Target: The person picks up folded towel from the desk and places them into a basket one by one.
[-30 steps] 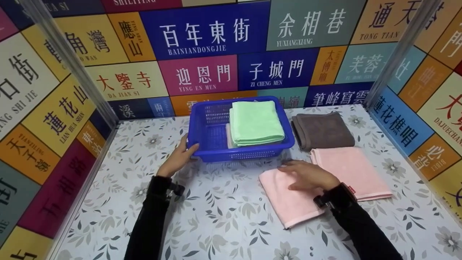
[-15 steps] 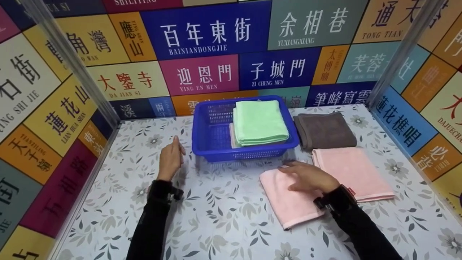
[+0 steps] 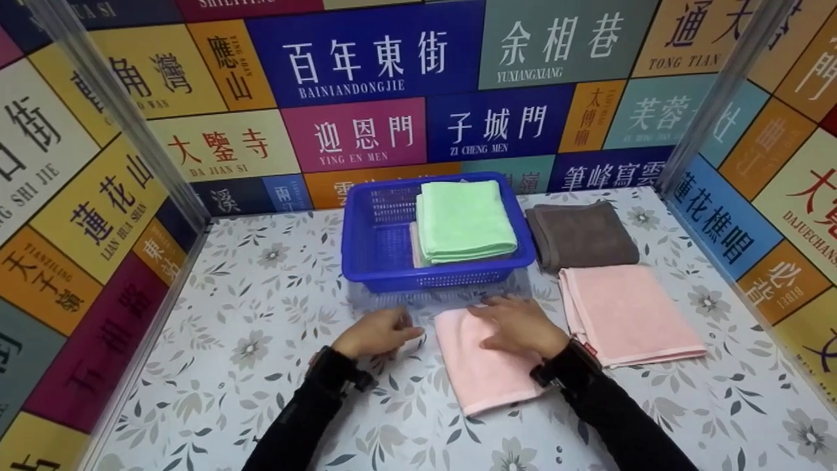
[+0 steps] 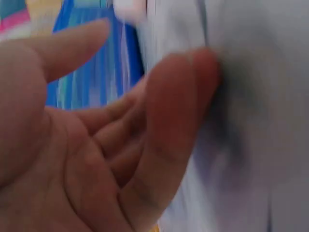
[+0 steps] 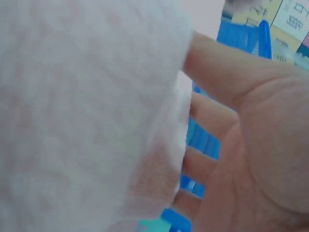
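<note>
Folded pink towel (image 3: 480, 366), judged soft, light and limp: right hand (image 3: 516, 325) rests flat on it, left hand (image 3: 379, 331) loosely curled, empty, beside its left edge, the best hold.

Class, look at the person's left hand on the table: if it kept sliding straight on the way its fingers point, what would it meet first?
The left hand points right, toward the small pink towel under the right hand. It would probably meet that towel's left edge first, though depth is uncertain.
</note>
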Tool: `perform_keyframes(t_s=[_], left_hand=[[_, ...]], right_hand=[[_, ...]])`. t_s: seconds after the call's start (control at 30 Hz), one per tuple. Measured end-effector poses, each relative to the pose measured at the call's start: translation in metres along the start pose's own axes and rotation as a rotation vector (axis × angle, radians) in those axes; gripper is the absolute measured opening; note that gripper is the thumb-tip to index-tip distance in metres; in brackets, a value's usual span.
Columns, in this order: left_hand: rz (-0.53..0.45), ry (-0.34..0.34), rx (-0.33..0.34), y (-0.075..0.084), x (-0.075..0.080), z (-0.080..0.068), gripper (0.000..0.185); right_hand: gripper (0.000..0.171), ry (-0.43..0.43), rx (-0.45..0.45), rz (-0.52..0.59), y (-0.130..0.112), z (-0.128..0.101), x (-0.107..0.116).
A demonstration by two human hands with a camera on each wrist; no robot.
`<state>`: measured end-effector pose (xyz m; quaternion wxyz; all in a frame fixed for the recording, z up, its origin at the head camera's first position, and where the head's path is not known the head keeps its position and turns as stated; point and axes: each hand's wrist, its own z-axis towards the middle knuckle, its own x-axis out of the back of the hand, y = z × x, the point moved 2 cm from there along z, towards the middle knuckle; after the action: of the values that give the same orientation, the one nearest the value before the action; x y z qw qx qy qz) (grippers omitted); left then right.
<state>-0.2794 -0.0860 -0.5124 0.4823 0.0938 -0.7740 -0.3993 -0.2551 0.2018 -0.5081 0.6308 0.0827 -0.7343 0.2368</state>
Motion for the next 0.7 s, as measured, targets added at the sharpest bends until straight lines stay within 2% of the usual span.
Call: perform_keyframes(t_s=[0.07, 0.13, 0.27, 0.37, 0.5, 0.57, 0.7], left_hand=[[-0.01, 0.036, -0.019, 0.011, -0.015, 0.002, 0.042], [-0.029, 0.073, -0.039, 0.018, -0.026, 0.003, 0.055], [-0.045, 0.098, -0.087, 0.026, -0.038, 0.002, 0.069], [-0.057, 0.104, -0.141, 0.027, -0.038, 0.002, 0.063], [-0.083, 0.095, -0.172, 0.022, -0.033, 0.005, 0.061], [-0.086, 0.091, -0.163, 0.019, -0.03, 0.005, 0.062], [-0.088, 0.103, -0.108, 0.012, -0.021, 0.004, 0.067]], right_hand=[[0.068, 0.006, 0.024, 0.009, -0.012, 0.005, -0.003], [0.068, 0.011, 0.038, 0.023, -0.023, 0.01, -0.005], [0.068, 0.024, 0.06, 0.053, -0.038, 0.016, -0.008], [0.07, 0.005, 0.046, 0.072, -0.04, 0.019, -0.008], [0.077, -0.057, 0.009, 0.12, -0.032, 0.019, -0.005], [0.08, -0.067, -0.009, 0.152, -0.025, 0.019, -0.002], [0.084, -0.031, -0.048, 0.197, -0.011, 0.017, 0.001]])
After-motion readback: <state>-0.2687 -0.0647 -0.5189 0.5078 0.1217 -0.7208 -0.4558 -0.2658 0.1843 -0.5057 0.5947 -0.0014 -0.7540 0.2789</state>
